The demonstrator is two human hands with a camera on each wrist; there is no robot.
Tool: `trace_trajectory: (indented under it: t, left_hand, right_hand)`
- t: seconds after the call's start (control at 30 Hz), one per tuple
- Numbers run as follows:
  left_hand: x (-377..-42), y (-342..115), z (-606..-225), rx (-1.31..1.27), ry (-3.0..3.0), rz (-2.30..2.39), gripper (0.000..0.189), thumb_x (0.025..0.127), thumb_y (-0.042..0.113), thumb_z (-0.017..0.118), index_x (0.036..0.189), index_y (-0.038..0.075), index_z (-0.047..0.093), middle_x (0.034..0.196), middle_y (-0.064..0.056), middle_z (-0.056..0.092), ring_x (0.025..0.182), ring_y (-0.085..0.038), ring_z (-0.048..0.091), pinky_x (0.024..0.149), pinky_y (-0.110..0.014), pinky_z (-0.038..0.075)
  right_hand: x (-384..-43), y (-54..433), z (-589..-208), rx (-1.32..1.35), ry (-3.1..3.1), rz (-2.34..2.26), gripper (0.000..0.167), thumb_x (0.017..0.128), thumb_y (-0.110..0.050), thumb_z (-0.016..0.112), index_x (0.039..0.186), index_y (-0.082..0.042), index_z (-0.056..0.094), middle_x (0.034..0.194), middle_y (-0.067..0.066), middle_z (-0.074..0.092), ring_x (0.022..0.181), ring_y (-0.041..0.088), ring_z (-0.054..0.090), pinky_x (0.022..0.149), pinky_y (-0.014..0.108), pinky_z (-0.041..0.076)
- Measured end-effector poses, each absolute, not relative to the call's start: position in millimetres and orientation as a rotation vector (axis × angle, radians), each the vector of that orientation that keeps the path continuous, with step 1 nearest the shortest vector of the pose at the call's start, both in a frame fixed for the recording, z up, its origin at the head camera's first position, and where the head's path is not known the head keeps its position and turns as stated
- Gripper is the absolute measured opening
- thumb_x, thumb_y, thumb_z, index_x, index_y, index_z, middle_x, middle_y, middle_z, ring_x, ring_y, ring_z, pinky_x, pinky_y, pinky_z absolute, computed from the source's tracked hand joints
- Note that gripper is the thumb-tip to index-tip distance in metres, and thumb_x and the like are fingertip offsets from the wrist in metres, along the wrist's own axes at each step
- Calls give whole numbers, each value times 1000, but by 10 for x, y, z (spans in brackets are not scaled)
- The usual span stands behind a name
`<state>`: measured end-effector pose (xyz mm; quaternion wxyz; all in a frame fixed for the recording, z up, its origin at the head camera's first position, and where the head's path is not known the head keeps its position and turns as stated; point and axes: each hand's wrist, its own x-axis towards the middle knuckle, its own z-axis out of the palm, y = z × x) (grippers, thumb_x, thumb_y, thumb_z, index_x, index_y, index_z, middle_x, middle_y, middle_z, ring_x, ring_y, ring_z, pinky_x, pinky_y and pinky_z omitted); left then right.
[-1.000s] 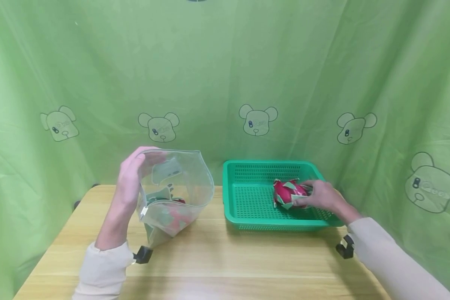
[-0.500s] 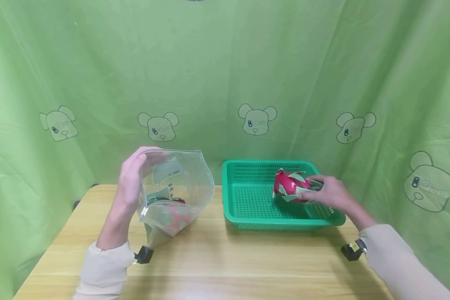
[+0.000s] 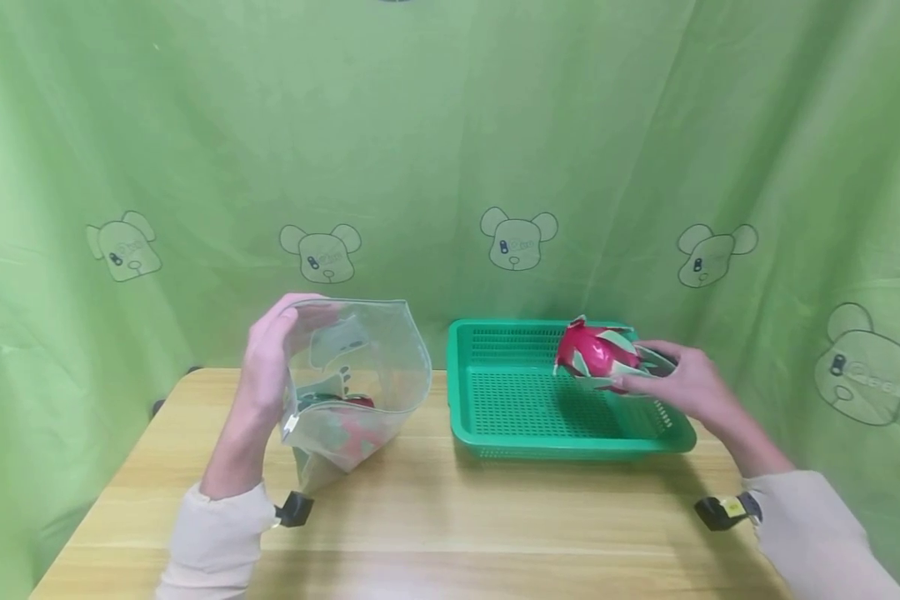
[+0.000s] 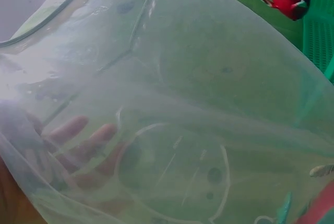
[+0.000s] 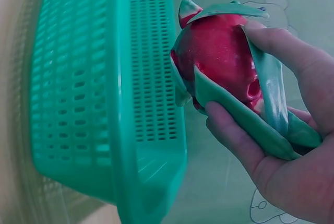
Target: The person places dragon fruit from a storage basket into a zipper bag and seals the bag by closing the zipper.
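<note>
A red dragon fruit point(image 3: 600, 350) with green scales is in my right hand point(image 3: 686, 383), above the right part of the green basket point(image 3: 461, 417). Thumb and fingers grip it from its leafy end, as the right wrist view shows. My left hand point(image 3: 270, 358) holds the clear zip bag point(image 3: 390, 367) by its left rim; its fingers point(image 4: 94, 143) show through the plastic in the left wrist view. The bag stands on the table with its mouth wide and a zip slider point(image 3: 290, 423) at the left corner. Another red and green fruit point(image 3: 356, 437) lies inside, partly blurred by the plastic.
The wooden table point(image 3: 450, 533) carries the bag on the left and the basket on the right, with a gap between them. A green curtain point(image 3: 420, 150) with printed bear heads hangs close behind and along both sides.
My right hand has lifted the dragon fruit off the basket's floor, moving up and slightly right. My left hand and the bag have stayed in place.
</note>
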<state>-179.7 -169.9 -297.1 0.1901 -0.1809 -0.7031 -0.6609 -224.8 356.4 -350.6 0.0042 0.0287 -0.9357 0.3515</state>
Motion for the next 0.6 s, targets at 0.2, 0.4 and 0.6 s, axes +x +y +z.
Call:
trace_trajectory:
  t: [0.2, 0.4, 0.6]
  left_hand:
    - [-1801, -1689, -2979, -509, -1958, -1861, 46, 111, 19, 26, 127, -5, 62, 125, -20, 68, 117, -34, 64, 106, -40, 48]
    - [-1798, -1687, -2974, -498, -1945, -1873, 46, 111, 19, 26, 127, -5, 62, 124, -20, 68, 117, -34, 65, 106, -41, 48]
    - [-1788, -1700, -2968, -497, -1941, -1877, 46, 111, 20, 26, 127, -5, 62, 125, -21, 68, 117, -35, 64, 107, -42, 47]
  right_hand:
    - [-2164, 3536, -3432, 59, -2900, 1157, 90, 87, -48, 81, 152, 1, 43, 132, 31, 54, 108, 38, 51, 70, 33, 55]
    - [-2080, 3507, -3395, 23, -2870, 1203, 90, 87, -48, 80, 153, -2, 42, 135, 30, 51, 111, 38, 51, 72, 34, 58]
    - [-2013, 3489, -3365, -5, -2815, 1235, 88, 88, -48, 80, 155, -5, 42, 138, 26, 51, 113, 33, 51, 72, 25, 56]
